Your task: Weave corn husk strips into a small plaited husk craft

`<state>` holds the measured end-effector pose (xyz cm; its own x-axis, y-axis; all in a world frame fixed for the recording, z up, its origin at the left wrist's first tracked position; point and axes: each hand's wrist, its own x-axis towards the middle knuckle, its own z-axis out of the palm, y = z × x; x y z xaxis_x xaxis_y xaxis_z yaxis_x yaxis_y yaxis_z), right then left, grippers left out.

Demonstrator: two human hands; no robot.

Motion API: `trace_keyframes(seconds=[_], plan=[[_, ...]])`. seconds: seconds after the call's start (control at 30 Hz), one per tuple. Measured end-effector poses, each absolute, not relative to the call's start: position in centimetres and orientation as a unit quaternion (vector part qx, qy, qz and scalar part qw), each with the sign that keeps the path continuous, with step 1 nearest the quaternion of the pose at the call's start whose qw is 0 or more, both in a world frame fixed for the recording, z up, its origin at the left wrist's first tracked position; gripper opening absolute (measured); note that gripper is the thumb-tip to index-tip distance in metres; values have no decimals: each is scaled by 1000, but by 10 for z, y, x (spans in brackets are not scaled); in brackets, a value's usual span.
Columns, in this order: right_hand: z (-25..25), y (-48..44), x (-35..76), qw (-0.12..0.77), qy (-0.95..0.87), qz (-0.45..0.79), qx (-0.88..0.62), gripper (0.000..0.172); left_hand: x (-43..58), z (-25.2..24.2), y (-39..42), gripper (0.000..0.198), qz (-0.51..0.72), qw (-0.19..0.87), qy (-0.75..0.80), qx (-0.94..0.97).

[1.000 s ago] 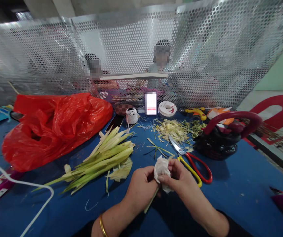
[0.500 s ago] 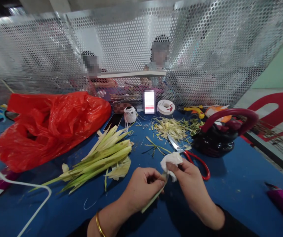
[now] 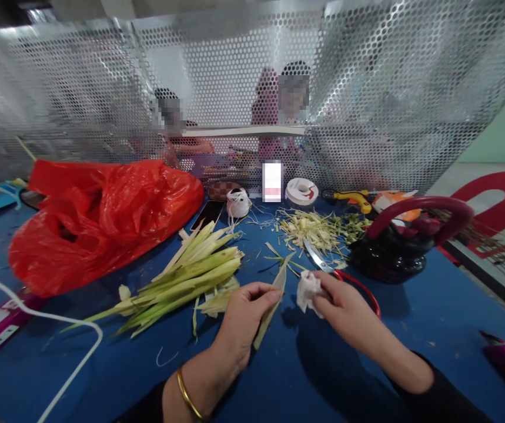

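Observation:
Between its thumb and fingers my left hand (image 3: 250, 311) pinches one pale green corn husk strip (image 3: 268, 323), which slants up above the blue table. My right hand (image 3: 343, 302) grips a crumpled white tissue (image 3: 308, 290), held a little to the right of the strip and apart from it. A pile of corn husks (image 3: 190, 279) lies left of my left hand. Just beyond my right hand lie scissors (image 3: 318, 257) with red handles, partly hidden by that hand. Chopped husk scraps (image 3: 309, 229) are heaped past the blades.
A red plastic bag (image 3: 102, 217) fills the back left. A black pot with a maroon handle (image 3: 388, 258) stands at right. Near the perforated metal screen (image 3: 226, 70) are a ribbon spool (image 3: 301, 191), white string (image 3: 237, 203) and a lit phone (image 3: 272, 181). A white cable (image 3: 71, 320) crosses the left.
The tissue was against the husk strip and has moved away from it to the right. My left hand has raised the strip, whose upper end now shows.

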<state>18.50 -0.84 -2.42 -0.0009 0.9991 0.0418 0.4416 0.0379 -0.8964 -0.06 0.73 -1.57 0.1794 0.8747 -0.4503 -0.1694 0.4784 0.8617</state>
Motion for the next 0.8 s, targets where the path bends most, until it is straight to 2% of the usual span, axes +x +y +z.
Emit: trace_keyframes(seconds=[0.07,0.13,0.23,0.3,0.43,0.57,0.63,0.67,0.8], plan=[[-27,-12,178,383,-607,391,-576,30,-1,-16,8,26,393,689,510,334],[-29,-16,171,428,-581,383,-577,27,-1,-17,8,23,404,668,509,363],[-32,-22,165,479,-593,258,-593,9,1,-19,8,19,400,632,515,420],[-34,-26,162,483,-650,156,-565,14,3,-20,6,18,371,637,513,439],[-34,-31,156,422,-777,73,-462,38,5,-19,3,21,328,671,487,453],[-31,-34,152,326,-833,85,-439,43,3,-20,6,20,362,689,480,406],[-32,-35,151,300,-840,78,-446,54,2,-21,7,19,378,684,489,387],[-33,-35,151,294,-842,62,-448,56,2,-22,8,18,383,681,496,379],[-41,-33,153,279,-850,-39,-446,42,3,-24,8,19,394,683,516,335]])
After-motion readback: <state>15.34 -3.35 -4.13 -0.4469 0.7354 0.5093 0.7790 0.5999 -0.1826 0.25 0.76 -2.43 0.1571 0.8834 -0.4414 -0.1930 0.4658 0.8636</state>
